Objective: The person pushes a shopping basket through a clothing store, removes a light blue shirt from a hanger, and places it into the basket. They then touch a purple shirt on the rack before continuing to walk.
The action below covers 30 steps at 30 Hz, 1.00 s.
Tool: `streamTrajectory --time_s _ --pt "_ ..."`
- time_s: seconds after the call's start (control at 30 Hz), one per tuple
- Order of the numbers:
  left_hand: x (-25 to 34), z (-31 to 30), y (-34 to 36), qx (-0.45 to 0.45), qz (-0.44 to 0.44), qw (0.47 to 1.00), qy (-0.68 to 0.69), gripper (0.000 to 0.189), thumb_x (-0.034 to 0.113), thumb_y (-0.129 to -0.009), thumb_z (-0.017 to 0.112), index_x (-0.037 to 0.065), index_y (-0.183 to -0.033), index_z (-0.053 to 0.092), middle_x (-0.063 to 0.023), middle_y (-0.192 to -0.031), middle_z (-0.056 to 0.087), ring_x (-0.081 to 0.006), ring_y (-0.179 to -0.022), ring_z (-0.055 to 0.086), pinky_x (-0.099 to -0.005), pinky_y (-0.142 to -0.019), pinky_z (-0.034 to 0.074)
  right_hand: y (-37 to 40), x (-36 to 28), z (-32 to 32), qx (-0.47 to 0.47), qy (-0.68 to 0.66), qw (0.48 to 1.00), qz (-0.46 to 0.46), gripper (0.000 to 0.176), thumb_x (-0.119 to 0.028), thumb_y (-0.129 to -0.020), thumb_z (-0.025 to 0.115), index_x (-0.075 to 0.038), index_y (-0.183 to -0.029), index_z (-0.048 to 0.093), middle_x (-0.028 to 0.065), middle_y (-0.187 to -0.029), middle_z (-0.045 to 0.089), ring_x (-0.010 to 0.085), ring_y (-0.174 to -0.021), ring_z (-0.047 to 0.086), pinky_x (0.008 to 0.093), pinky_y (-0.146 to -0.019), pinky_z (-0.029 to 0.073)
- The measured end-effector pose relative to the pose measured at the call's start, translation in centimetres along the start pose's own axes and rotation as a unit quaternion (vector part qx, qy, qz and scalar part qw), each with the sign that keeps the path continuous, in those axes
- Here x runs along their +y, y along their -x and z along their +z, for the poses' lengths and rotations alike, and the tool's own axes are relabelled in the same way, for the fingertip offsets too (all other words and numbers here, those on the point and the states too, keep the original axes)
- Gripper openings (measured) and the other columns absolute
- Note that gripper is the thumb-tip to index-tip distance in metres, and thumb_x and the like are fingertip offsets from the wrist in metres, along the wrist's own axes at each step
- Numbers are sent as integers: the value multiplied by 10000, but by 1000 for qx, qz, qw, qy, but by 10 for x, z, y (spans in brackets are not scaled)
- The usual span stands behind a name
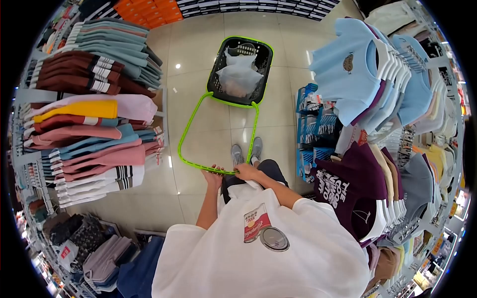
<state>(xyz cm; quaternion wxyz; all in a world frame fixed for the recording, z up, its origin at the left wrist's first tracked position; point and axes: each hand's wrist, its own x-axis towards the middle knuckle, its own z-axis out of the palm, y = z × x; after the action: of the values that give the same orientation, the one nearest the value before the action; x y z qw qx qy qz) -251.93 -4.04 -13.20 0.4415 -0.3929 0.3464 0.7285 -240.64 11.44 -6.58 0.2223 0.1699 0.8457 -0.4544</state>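
Note:
A black rolling shopping basket [264, 88] with a bright green rim rests on the floor ahead of me. Its long green pull handle [185, 130] tilts back toward my body. My left hand [212, 173] is closed round the crossbar of this handle, near the middle. Close beside it, my right hand [243, 172] grips the bar by its right corner. Inside the basket lie pale, translucent plastic-wrapped items [239, 74]; their contents are not clear.
Racks of folded-over shirts [94, 119] line the left side. Light blue T-shirts [348, 64] and a dark purple T-shirt [355, 184] hang on the right, beside a blue rack of small packages [315, 129]. Orange boxes [149, 12] are stacked beyond the tiled aisle.

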Motion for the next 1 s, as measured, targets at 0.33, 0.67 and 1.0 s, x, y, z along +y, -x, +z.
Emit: streamTrajectory --time_s 0.33,0.67,1.0 --pt "39 -52 -45 143 14 986 -82 570 594 -801 418 57 -990 418 -102 -881 441 -287 -766 509 -424 -727 430 56 68 -20 62 -19 975 212 238 -225 -738 544 -83 -909 629 164 -907 621 314 -867 590 403 -785 460" --pt "84 -98 -79 199 51 956 -208 228 147 -811 504 27 -993 439 -90 -810 520 -237 -670 536 -394 -665 465 74 81 -12 150 -63 962 220 221 -178 -756 544 -30 -893 633 127 -798 645 244 -752 619 329 -705 480" --pt "83 -82 -65 276 122 815 -495 439 207 -666 600 -66 -975 450 -159 -850 535 -289 -754 554 -373 -668 469 71 81 -21 173 -54 959 219 220 -180 -761 543 -26 -891 634 121 -778 648 235 -746 626 325 -705 482"
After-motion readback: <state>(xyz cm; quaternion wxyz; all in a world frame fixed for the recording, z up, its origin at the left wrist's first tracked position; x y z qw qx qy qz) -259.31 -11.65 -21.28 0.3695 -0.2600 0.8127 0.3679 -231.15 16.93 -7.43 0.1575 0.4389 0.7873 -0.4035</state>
